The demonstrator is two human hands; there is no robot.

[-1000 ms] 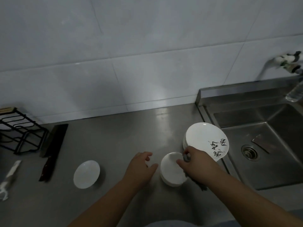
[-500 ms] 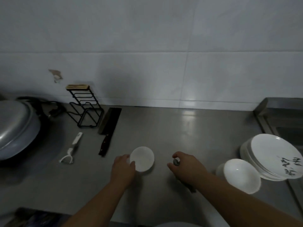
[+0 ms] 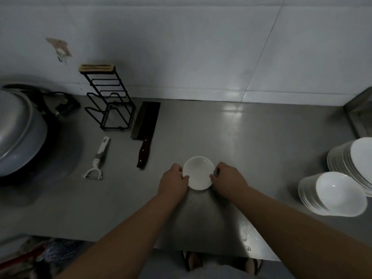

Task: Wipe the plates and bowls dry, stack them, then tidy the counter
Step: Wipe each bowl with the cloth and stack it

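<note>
At the middle of the grey stainless-steel counter [image 3: 251,137], near its front edge, both hands are clamped on a small white round ceramic dish [image 3: 198,173]. The left hand [image 3: 174,182] curls round its left rim. The right hand [image 3: 227,179] pinches its right rim, thumb on top. A scrap of something grey shows at the right fingers; it may be a wiping cloth, but too little shows to be sure. Whether the dish rests on the counter or is just lifted, I cannot tell.

The step in hand looks like drying this one stray dish. A leaning stack of white bowls [image 3: 332,195] and a stack of white plates [image 3: 350,158] stand well apart from it at the right edge.

The next move calls for one hand to steady the dish while the other wipes it, then a carry rightward. The top bowl sits tilted, so setting the dish there would need care.

For the tidying, a dark cleaver with a wooden handle [image 3: 146,125] and a white peeler [image 3: 98,160] lie loose beside a black wire rack [image 3: 109,105].
</note>
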